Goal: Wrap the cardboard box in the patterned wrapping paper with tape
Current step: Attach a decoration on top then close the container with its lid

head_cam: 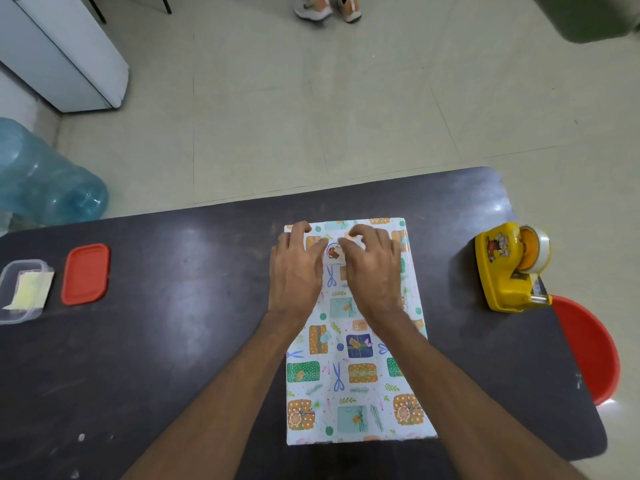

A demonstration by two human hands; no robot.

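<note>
The head view looked down on a dark counter (190, 341) with rounded corners, its top scuffed and catching pale glare. The cardboard box (353, 386) lay in the middle of it, long side running away from the person and its visible faces covered in the patterned wrapping paper (362, 372).

Both hands rested on the far end of the box top. The left hand (294, 271) lay flat, fingers stretched to the far left edge, its grip loose and closed on nothing. The right hand (372, 268) arched beside it, bent fingertips pressing down by a small white flap (334, 254) between the two thumbs; whether its grip had hold of anything could not be told.

A yellow tape dispenser (509, 271) stood near the counter's right edge, well apart from the box. At the left edge sat a red lid (86, 273) just beside a clear container (20, 292) holding pale yellow sheets.

Beyond lay a pale tiled floor (311, 98), with a blue water jug (45, 181), a white cabinet (65, 53), a red seat (588, 348) and a pair of shoes (327, 8).
</note>
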